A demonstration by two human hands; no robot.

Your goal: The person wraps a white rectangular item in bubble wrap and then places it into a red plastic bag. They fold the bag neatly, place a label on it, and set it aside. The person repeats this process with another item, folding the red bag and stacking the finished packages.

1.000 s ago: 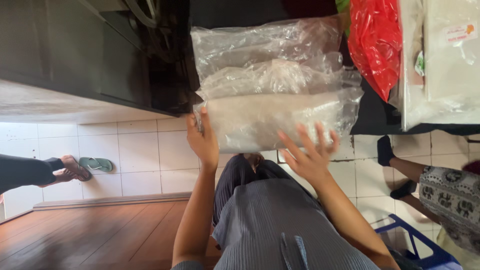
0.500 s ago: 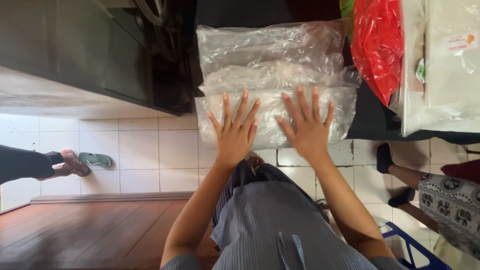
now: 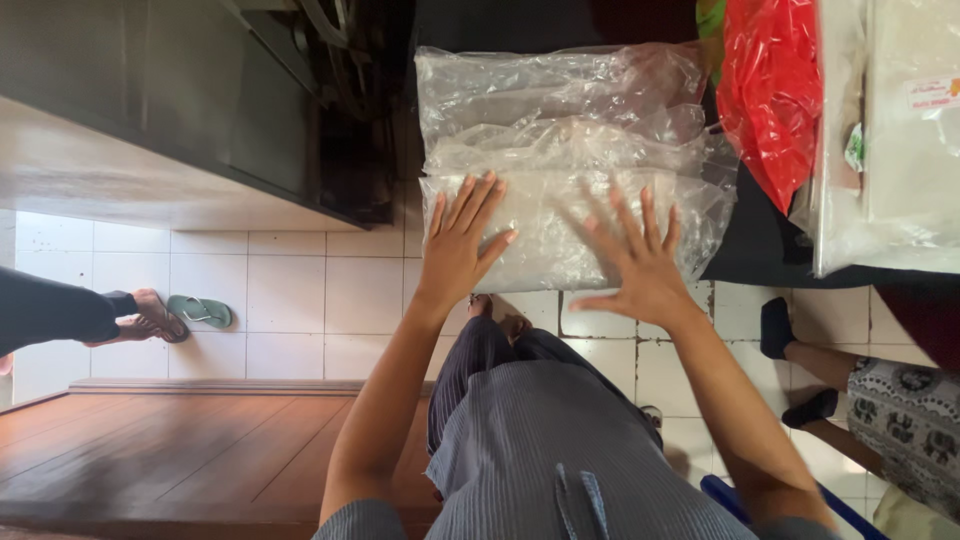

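Risk: we judge the stack of clear bags [image 3: 565, 160] could slide, since slick plastic lies on slick plastic and the lowest bag overhangs the dark tabletop [image 3: 760, 245] at its 6 o'clock edge; a hard push from our palms could shift the layers or tip the front one toward the tiled floor [image 3: 300, 290].
Second risk: the red bag [image 3: 770, 90] at 2 o'clock sits just beside the stack, so a sideways nudge could crowd it.
Left hand [image 3: 458, 245]: fully spread, fingers straight, palm flat on the front bag's left part; it grips nothing.
Right hand [image 3: 640, 260]: also spread wide, fingers fanned, pressing the same bag's right part; nothing is closed in it.
Bags: stacked at 12 o'clock from us, touching both hands, filled with something pale.
Around: white packets [image 3: 900, 130] at 3 o'clock, a green sandal [image 3: 200, 310] and another person's foot at 9 o'clock, someone's socked feet [image 3: 780, 330] at 4 o'clock.
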